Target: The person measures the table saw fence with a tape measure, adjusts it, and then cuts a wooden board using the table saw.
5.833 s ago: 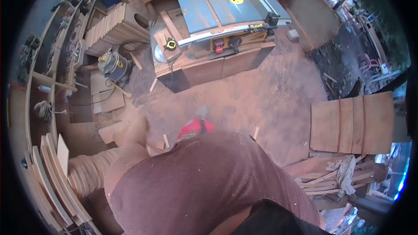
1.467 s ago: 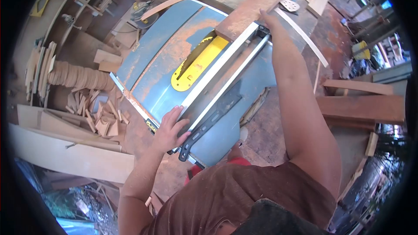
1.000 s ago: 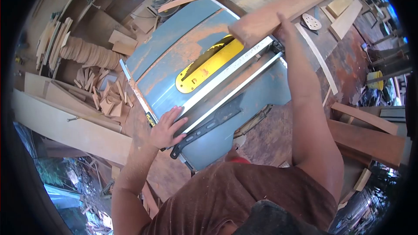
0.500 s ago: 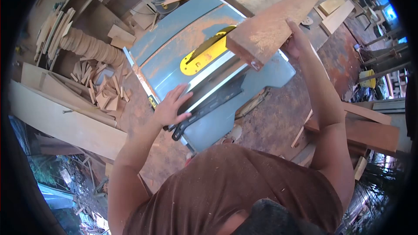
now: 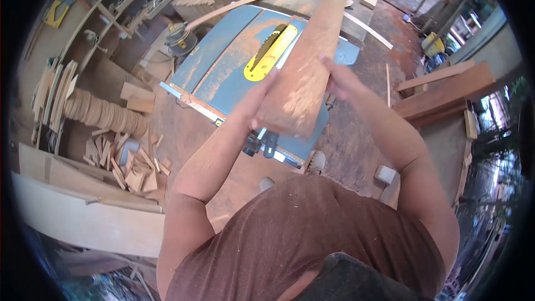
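A long, thick reddish wooden beam [image 5: 304, 78] is held lengthwise over the right part of a blue-grey table saw [image 5: 217, 67], its near end closest to my body. My left hand [image 5: 261, 100] grips the beam's left side near that end, fingers partly hidden and blurred. On the opposite side, my right hand [image 5: 341, 78] holds the edge farther up, thumb on top. Just left of the beam, a toothed saw blade [image 5: 268, 44] stands in its yellow insert plate [image 5: 271, 54]. Sawdust covers parts of the saw's top.
Wood offcuts [image 5: 134, 170] lie at the left, below a row of stacked curved pieces [image 5: 103, 112]. A long pale board [image 5: 89, 212] is at lower left. Thick beams [image 5: 446, 95] rest at the right. A thin curved strip [image 5: 256, 1] spans behind the saw.
My left hand has gone from the saw's fence area to the beam. The beam has swung to point more away from me and come nearer my body. The view has shifted.
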The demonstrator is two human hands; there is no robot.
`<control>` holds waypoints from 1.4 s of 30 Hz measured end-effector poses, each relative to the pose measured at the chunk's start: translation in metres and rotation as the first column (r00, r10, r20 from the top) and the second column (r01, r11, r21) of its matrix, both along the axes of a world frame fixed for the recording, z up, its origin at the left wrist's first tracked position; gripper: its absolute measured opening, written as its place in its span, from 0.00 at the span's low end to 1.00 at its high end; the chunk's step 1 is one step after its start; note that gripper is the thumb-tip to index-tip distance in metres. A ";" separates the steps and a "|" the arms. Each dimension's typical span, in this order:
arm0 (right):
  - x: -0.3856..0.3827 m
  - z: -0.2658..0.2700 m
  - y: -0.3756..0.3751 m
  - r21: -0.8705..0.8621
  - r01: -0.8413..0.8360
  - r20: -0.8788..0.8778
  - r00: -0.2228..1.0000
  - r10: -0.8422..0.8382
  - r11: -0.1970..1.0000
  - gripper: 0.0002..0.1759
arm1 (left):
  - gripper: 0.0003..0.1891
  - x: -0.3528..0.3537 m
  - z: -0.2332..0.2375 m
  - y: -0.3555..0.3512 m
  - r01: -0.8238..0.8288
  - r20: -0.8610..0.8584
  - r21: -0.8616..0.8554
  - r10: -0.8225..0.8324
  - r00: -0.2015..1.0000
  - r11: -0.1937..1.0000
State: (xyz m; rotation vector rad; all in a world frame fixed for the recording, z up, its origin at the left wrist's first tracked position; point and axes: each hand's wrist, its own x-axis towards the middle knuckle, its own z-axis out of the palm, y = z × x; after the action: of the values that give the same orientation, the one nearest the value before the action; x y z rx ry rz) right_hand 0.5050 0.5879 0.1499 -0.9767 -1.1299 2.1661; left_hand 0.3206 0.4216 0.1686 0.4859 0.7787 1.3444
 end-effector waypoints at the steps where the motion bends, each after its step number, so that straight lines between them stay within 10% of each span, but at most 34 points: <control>1: -0.005 0.002 -0.023 -0.021 -0.012 0.004 1.000 0.012 1.000 0.32 | 0.35 -0.003 0.009 -0.014 0.039 -0.032 -0.042 -0.040 0.999 0.998; 10: -0.023 0.000 -0.163 -0.124 -0.093 -0.201 0.977 0.067 0.988 0.34 | 0.39 -0.043 0.059 -0.152 0.229 -0.337 -0.014 -0.220 0.916 0.973; 15: -0.028 -0.066 -0.080 -0.223 0.134 -0.354 0.912 -0.208 0.966 0.39 | 0.48 -0.055 0.028 -0.241 0.217 -0.636 -0.089 -0.223 0.739 0.972; 21: -0.024 -0.094 -0.135 -0.298 0.118 -0.390 0.891 -0.234 0.947 0.38 | 0.56 -0.068 0.039 -0.339 0.238 -0.577 -0.473 -0.502 0.644 0.849; 26: -0.040 -0.084 -0.233 -0.295 0.097 -0.344 0.918 -0.200 0.951 0.38 | 0.61 -0.129 0.003 -0.424 0.295 -0.428 -0.402 -0.462 0.777 0.867; 29: -0.082 -0.081 -0.274 -0.203 0.172 -0.350 0.907 -0.235 0.964 0.38 | 0.55 -0.175 -0.015 -0.450 0.285 -0.508 -0.498 -0.542 0.670 0.819; 31: -0.124 -0.085 -0.299 -0.136 0.249 -0.373 0.884 -0.282 0.959 0.38 | 0.43 -0.195 -0.023 -0.451 0.082 -0.810 -0.514 -0.515 0.280 0.854; 36: -0.193 -0.070 -0.337 0.122 0.274 -0.445 0.874 -0.194 0.954 0.41 | 0.40 -0.266 -0.066 -0.478 -0.231 -0.956 -0.295 -0.284 0.077 0.927; 42: -0.173 0.046 -0.297 -0.080 0.759 -0.398 0.570 -0.719 0.646 0.49 | 0.39 -0.378 -0.075 -0.445 -0.107 -0.952 0.111 0.075 -0.298 0.988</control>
State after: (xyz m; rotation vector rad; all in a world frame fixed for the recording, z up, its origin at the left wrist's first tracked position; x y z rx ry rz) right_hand 0.3316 0.2912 0.1959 -0.7209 -0.4672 1.4739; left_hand -0.0571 -0.0235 0.0934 1.7204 2.3251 0.6881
